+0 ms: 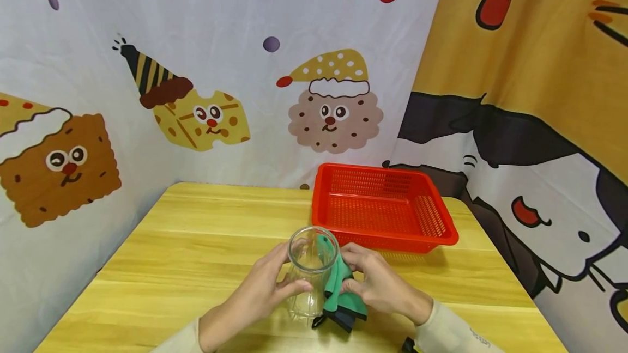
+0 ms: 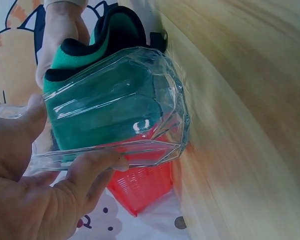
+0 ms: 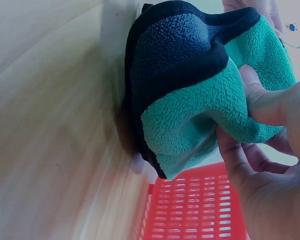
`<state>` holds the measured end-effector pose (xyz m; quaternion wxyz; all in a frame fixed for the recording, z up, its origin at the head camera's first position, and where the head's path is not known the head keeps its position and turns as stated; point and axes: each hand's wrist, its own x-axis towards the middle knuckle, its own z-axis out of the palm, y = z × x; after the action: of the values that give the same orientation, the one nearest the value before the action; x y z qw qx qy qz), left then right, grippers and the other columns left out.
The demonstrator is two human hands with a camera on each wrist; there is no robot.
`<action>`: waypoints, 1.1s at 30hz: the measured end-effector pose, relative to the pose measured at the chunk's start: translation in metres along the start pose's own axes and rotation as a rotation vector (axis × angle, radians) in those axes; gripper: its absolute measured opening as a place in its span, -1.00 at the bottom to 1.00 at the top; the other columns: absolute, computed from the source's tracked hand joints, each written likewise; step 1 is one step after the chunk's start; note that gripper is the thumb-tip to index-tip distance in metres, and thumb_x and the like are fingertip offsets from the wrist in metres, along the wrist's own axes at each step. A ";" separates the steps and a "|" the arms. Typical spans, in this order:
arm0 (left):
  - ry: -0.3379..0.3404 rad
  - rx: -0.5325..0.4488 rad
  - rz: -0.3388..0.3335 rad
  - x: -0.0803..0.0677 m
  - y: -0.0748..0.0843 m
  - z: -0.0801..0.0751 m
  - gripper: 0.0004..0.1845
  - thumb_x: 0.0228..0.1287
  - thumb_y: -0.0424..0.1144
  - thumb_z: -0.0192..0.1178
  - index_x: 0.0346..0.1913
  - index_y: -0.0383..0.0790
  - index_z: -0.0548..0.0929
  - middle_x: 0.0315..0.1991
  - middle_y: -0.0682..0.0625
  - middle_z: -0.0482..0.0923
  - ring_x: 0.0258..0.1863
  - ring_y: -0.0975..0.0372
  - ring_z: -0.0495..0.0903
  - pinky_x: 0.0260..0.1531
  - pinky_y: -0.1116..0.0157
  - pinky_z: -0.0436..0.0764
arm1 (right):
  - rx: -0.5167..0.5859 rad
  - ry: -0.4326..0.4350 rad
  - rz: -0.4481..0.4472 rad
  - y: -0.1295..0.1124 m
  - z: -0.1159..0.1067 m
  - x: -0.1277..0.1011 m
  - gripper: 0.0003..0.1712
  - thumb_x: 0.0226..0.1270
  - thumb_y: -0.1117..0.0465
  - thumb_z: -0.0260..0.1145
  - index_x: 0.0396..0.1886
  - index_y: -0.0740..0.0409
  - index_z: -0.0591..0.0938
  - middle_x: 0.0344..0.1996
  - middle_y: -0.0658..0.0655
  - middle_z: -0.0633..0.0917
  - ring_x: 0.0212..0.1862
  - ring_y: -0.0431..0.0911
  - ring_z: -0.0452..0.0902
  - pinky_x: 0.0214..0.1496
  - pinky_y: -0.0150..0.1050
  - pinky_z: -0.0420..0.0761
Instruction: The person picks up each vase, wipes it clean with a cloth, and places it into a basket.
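A clear faceted glass (image 1: 311, 271) stands on the wooden table (image 1: 196, 244), near its front edge. My left hand (image 1: 267, 287) grips the glass (image 2: 120, 110) round its side, thumb and fingers curled on it. My right hand (image 1: 375, 282) holds a green cloth with a black edge (image 1: 339, 293) and presses it against the right side of the glass. In the right wrist view the cloth (image 3: 199, 95) is bunched between my fingers (image 3: 259, 100). Seen through the glass wall, the green cloth (image 2: 90, 55) lies behind it.
A red plastic basket (image 1: 380, 208) with nothing in it stands just behind the hands, at the table's far right. Printed cartoon curtains hang behind and to both sides of the table. A small dark object (image 1: 408, 345) lies at the front edge by my right sleeve.
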<state>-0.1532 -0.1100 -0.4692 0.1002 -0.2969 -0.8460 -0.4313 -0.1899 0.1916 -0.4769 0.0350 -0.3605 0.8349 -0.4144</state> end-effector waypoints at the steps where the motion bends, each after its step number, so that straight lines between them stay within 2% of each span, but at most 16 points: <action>1: 0.000 0.003 0.000 0.000 0.000 0.000 -0.14 0.46 -0.01 0.60 0.70 -0.13 0.52 0.51 -0.20 0.73 0.45 -0.21 0.77 0.21 0.07 0.97 | -0.001 0.004 0.000 -0.001 0.000 0.000 -0.62 0.50 0.18 0.69 0.21 -0.23 0.85 0.26 -0.08 0.77 0.11 -0.26 0.81 0.19 -0.29 0.93; 8: 0.003 0.021 0.004 0.002 0.000 0.000 -0.17 0.44 0.00 0.61 0.65 -0.18 0.53 0.38 -0.14 0.81 0.32 -0.06 0.85 0.35 -0.05 0.91 | -0.007 0.025 -0.018 -0.004 -0.003 0.000 -0.50 0.48 0.35 0.67 0.29 -0.18 0.84 0.25 -0.09 0.78 0.12 -0.26 0.79 0.17 -0.28 0.93; 16: 0.016 0.007 0.066 0.005 -0.002 0.000 -0.25 0.42 -0.11 0.64 0.56 -0.25 0.58 0.34 -0.15 0.84 0.23 -0.11 0.89 0.26 -0.06 0.95 | -0.024 0.043 -0.081 -0.007 -0.009 0.005 -0.55 0.52 0.35 0.64 0.30 -0.07 0.84 0.22 -0.03 0.79 0.03 -0.28 0.80 0.11 -0.28 0.94; 24: 0.005 -0.001 0.039 0.003 -0.003 0.001 -0.21 0.45 -0.05 0.61 0.62 -0.22 0.56 0.39 -0.15 0.83 0.27 -0.12 0.89 0.28 -0.09 0.94 | -0.023 0.064 -0.098 -0.010 -0.009 0.007 -0.56 0.49 0.35 0.66 0.28 -0.02 0.86 0.21 0.00 0.82 0.04 -0.27 0.81 0.11 -0.27 0.96; 33: -0.003 -0.012 0.032 0.002 -0.001 0.001 -0.22 0.48 -0.06 0.60 0.62 -0.22 0.55 0.40 -0.17 0.82 0.29 -0.13 0.87 0.29 -0.09 0.94 | -0.016 0.080 -0.085 -0.013 -0.011 0.008 -0.49 0.45 0.43 0.66 0.32 -0.01 0.86 0.21 0.01 0.83 0.07 -0.22 0.84 0.16 -0.24 0.96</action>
<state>-0.1553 -0.1088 -0.4695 0.1040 -0.3116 -0.8388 -0.4341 -0.1920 0.1890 -0.4586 -0.0191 -0.3792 0.8228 -0.4229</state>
